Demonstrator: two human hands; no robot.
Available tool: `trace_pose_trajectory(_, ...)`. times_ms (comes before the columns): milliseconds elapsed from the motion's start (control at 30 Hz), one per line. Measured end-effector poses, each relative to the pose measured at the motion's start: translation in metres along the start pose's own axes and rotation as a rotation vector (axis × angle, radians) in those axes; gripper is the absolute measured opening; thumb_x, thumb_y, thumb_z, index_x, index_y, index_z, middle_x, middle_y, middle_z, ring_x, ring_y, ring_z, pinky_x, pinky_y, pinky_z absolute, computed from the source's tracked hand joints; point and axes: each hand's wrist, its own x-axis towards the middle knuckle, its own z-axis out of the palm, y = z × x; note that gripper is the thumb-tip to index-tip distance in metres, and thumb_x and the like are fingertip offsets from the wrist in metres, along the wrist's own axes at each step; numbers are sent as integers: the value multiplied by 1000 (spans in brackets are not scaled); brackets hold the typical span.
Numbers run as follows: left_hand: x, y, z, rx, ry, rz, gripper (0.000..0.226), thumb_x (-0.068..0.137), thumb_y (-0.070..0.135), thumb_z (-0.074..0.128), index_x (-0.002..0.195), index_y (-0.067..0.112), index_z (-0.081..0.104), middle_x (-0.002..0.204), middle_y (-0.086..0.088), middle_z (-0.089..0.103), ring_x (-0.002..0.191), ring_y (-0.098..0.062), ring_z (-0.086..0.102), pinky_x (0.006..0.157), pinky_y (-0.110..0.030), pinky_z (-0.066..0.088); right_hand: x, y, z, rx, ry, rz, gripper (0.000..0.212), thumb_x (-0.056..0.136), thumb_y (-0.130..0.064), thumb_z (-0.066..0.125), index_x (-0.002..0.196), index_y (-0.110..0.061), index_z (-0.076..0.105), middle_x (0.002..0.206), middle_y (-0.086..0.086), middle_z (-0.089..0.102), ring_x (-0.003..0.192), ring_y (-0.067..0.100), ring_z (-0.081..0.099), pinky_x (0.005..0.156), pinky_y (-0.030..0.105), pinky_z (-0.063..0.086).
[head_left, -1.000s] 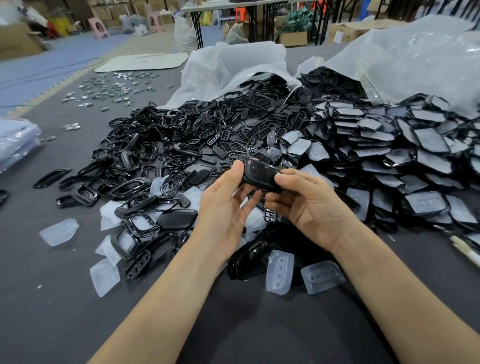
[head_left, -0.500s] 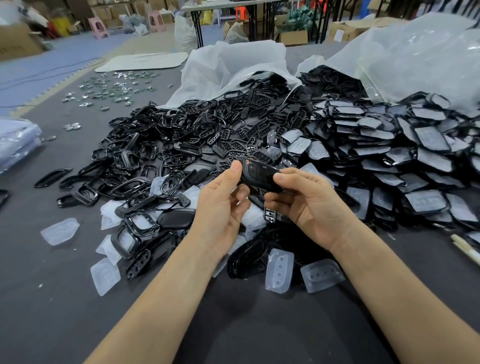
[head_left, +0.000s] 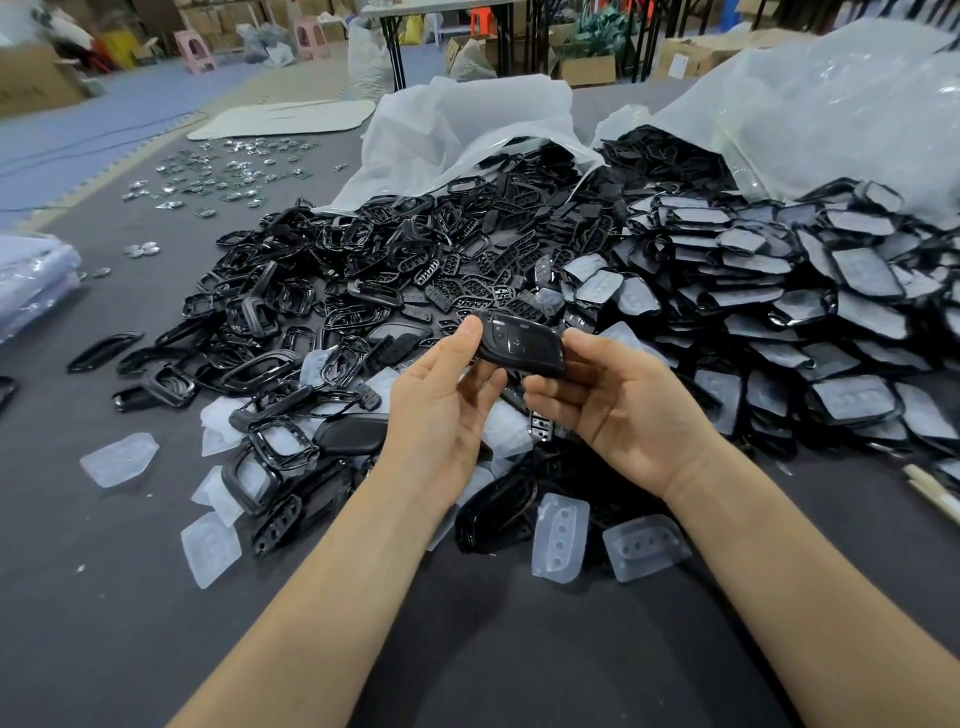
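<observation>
A black key-fob shell (head_left: 522, 344) is held above the table between both hands. My right hand (head_left: 615, 402) grips its right end, thumb on top and fingers curled beneath. My left hand (head_left: 441, 410) pinches the shell's left end with the thumb tip on top and the fingers under it. The shell's glossy face points up and away from me.
A big heap of black frames and button plates (head_left: 395, 270) lies ahead on the grey table (head_left: 104, 597). Stacked black backs (head_left: 810, 291) spill from clear bags (head_left: 810, 109) at right. Translucent button pads (head_left: 561, 535) lie near me. Small metal pieces (head_left: 223, 171) are scattered far left.
The left-hand fingers curled in under the shell and then loosened slightly. The shell stays at about the same spot between both hands.
</observation>
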Motion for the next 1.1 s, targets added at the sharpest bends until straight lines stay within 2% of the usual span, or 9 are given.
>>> trace_pose_trajectory(133,0,0,-1,1,6,-5,14,68,27,69,69,15,75,74,4,70,65,-6,60,59,-16,53,0,1,-1,-5,5,-48,19,75,-20,63,72,-9,78,75,9,71,66,16,69,64,26,57)
trace_pose_trajectory(233,0,0,-1,-46,2,-31,15,77,23,67,85,11,69,75,2,70,65,-5,62,63,-17,55,0,2,0,-109,-2,-221,12,75,-12,67,71,-14,78,75,5,72,69,17,70,69,26,57)
trace_pose_trajectory(300,1,1,0,-125,0,-42,10,86,14,62,93,7,65,76,0,71,66,-6,65,65,-17,55,-3,2,0,-412,33,-440,14,76,-6,72,79,-18,78,81,5,73,75,17,71,73,23,55)
trace_pose_trajectory(400,2,2,0,-160,15,-40,10,91,11,58,94,4,64,77,-4,71,70,-9,69,65,-18,56,-4,7,0,-1029,112,-788,15,79,-4,75,92,-12,75,95,3,67,84,9,65,75,15,50)
trace_pose_trajectory(533,3,2,-2,-25,23,-12,17,96,18,54,91,8,67,83,-5,73,75,-14,70,66,-22,56,-3,13,-2,-1367,168,-947,16,76,-4,78,91,-3,74,105,10,60,88,9,58,83,9,43)
trace_pose_trajectory(667,4,-2,-3,118,58,73,4,91,10,62,94,13,64,79,0,71,75,-14,66,70,-25,57,-1,16,-2,-1425,147,-963,13,75,-4,79,87,-2,72,108,12,59,86,2,51,85,5,39)
trace_pose_trajectory(800,6,-5,-5,262,98,137,10,88,9,65,87,18,62,77,1,65,74,-14,59,74,-29,50,-2,18,1,-1413,132,-949,9,79,-6,77,86,-3,73,107,10,59,81,9,58,81,9,42)
trace_pose_trajectory(967,7,-6,-7,322,98,149,22,90,6,62,75,21,57,73,0,56,65,-12,53,58,-22,50,-1,20,3,-1358,109,-935,4,78,-2,75,81,-1,72,101,11,59,77,17,59,75,18,46)
trace_pose_trajectory(1100,5,-7,-6,336,79,187,27,89,1,61,70,19,56,75,-9,47,70,-19,47,68,-31,47,-2,20,5,-1214,113,-849,13,78,-1,73,83,-10,65,90,2,60,78,13,60,72,19,50)
